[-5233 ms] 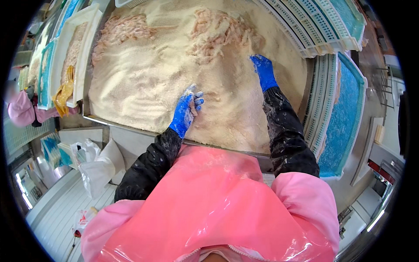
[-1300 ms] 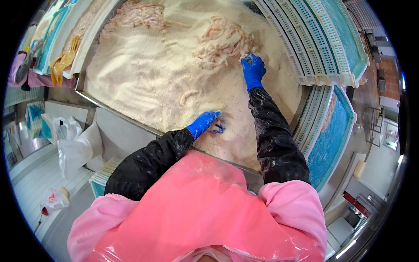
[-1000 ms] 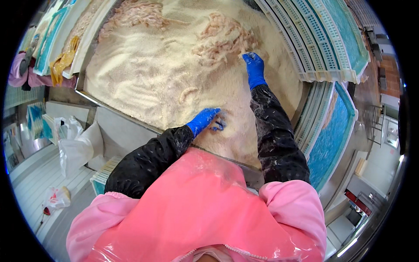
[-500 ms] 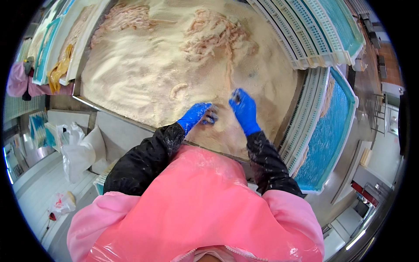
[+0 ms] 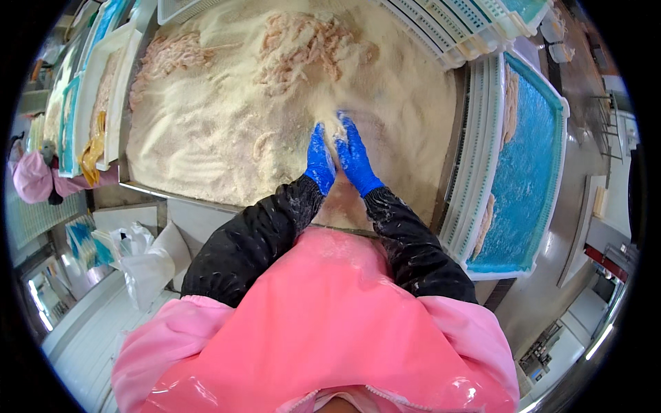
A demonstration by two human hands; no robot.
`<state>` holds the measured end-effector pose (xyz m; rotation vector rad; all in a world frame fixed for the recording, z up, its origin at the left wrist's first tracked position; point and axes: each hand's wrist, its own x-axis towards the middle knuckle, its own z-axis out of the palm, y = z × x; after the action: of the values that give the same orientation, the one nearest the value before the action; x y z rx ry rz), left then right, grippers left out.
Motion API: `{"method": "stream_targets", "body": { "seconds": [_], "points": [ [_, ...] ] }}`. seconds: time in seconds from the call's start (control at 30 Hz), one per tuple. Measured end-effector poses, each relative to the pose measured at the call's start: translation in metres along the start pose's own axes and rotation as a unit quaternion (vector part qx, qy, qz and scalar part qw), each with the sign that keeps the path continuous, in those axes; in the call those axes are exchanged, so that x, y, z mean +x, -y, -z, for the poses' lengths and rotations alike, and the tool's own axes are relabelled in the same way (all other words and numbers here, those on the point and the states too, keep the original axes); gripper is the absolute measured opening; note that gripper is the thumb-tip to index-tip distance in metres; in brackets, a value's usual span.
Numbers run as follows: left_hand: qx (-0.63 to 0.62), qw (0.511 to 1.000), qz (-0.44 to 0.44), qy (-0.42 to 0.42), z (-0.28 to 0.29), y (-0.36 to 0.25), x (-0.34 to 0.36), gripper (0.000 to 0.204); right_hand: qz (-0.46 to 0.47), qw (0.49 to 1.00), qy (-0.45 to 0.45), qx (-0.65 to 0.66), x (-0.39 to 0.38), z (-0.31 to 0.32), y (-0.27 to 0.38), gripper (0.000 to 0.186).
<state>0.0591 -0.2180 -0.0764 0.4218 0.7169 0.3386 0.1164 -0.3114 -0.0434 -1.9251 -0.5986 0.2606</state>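
In the head view my left hand (image 5: 320,160) and my right hand (image 5: 355,155), both in blue gloves, are close together over a wide tray (image 5: 153,192) of pale yellowish breadcrumbs (image 5: 206,131). Between my palms and fingertips a mound of breadcrumbs is pressed. Whether a strip of meat lies inside it is hidden. My fingers reach forward, cupped round the mound, and the right ones are slightly blurred. Beyond my hands a heap of pink raw meat strips (image 5: 297,51) lies partly dusted. A smaller meat heap (image 5: 165,58) sits at the far left.
On the right stand stacked white perforated trays (image 5: 475,165) and a blue-lined tray (image 5: 527,172) with coated strips along its edge. More stacked trays (image 5: 454,27) overhang the far right corner. At left is a white tray (image 5: 103,89) with a yellow glove (image 5: 91,155) beside another person's pink sleeve (image 5: 33,177).
My hands have come together and moved forward, gathering breadcrumbs between them. Before, they were apart, with the right fist at the end of a strip trailing from the heap. The view has shifted slightly.
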Motion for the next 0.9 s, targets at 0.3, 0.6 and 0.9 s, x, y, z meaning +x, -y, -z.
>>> {"method": "stream_targets", "body": {
  "seconds": [0.3,0.6,0.9],
  "points": [
    [0.014,0.999,0.027,0.024,0.005,-0.037,-0.070,0.049,0.108,0.970,0.027,-0.216,-0.024,0.059,-0.010,0.035],
    [0.399,0.902,-0.163,-0.004,0.018,-0.020,-0.067,0.043,0.021,0.990,-0.018,-0.136,-0.055,0.076,-0.028,0.024],
    [-0.210,0.914,0.222,0.266,0.017,0.009,-0.002,0.050,0.082,0.971,0.028,-0.224,-0.029,-0.006,0.017,0.053]
  ]
}}
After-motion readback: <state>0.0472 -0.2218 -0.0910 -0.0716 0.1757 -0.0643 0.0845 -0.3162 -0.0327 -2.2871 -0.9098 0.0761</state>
